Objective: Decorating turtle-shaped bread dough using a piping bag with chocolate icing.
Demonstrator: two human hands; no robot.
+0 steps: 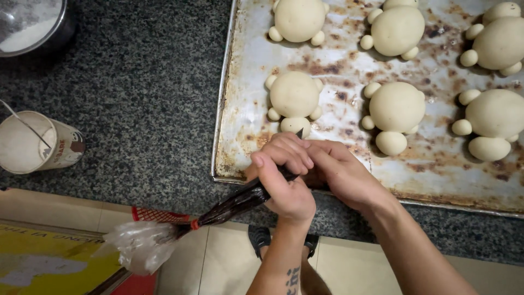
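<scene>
My left hand (284, 180) is shut around a twisted plastic piping bag (234, 205) filled with something dark. My right hand (341, 172) is cupped against it on the right and steadies the front of the bag. The bag's dark tip (299, 133) pokes out above my fingers and touches or nearly touches the small front ball of a turtle-shaped dough piece (295, 95). That piece lies near the front left of a worn metal baking tray (240, 147). A red band (194, 224) ties the bag, and its clear tail (142, 246) hangs past the counter edge.
Several more turtle-shaped dough pieces (397, 106) lie in rows on the tray. A paper cup (38, 142) with a thin stick stands on the dark speckled counter (136, 98) at left. A metal bowl (33, 24) of white powder sits at the top left. Tiled floor and my sandal (259, 237) show below.
</scene>
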